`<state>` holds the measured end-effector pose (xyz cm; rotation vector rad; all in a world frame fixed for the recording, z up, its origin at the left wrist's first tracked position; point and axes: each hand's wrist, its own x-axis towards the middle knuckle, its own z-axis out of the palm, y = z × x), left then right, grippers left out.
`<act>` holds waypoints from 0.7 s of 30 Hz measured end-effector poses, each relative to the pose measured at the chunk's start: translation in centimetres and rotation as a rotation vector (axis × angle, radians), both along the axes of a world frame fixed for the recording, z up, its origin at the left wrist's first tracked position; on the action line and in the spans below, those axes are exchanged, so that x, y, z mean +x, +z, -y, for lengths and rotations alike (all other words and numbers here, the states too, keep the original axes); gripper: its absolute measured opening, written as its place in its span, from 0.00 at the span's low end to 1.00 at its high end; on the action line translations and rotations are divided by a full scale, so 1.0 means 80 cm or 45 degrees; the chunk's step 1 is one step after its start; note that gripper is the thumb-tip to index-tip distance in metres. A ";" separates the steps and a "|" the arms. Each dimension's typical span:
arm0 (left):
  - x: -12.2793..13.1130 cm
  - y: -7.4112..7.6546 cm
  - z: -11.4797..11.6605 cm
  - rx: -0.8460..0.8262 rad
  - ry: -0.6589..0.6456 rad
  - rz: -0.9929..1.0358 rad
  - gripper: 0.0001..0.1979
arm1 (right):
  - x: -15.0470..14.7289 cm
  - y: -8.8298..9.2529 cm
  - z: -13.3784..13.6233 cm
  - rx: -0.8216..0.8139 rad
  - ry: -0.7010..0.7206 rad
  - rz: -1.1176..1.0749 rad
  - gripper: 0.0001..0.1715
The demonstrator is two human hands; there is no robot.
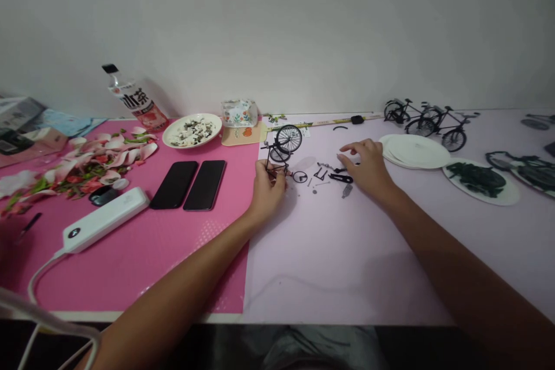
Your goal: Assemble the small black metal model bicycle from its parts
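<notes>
My left hand [269, 188] is closed on the frame of a small black model bicycle [277, 150], tilted with its spoked wheels up and away from me. Loose dark parts lie on the pale mat to the right: a small ring-shaped part [300, 177], a forked piece [320, 174] and a black cutter-like tool [340, 178]. Beyond that tool, my right hand [368, 166] hovers with thumb and fingers apart, and I see nothing between them. A grey textured piece [347, 191] lies below the tool. The smallest parts are too tiny to name.
Finished-looking model bicycles [437, 121] stand at the back right, behind stacked white plates [416, 152] and a plate [511, 193] of dark parts. On the left are two phones [174, 185], a white power bank [106, 219], a drink bottle [136, 101] and petals [115, 156].
</notes>
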<state>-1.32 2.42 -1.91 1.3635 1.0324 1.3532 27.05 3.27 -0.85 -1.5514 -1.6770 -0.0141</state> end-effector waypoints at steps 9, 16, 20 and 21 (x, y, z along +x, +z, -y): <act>-0.007 0.001 -0.006 0.047 0.020 -0.058 0.16 | -0.009 0.021 0.008 0.028 0.102 -0.292 0.09; -0.009 0.001 -0.009 0.047 0.050 -0.079 0.17 | -0.019 0.019 0.014 -0.040 0.153 -0.341 0.09; -0.008 0.000 -0.011 0.050 0.064 -0.082 0.15 | -0.025 0.011 0.014 0.010 0.189 -0.288 0.03; -0.008 0.000 -0.012 0.051 0.065 -0.083 0.15 | -0.027 0.009 0.014 0.035 0.193 -0.243 0.02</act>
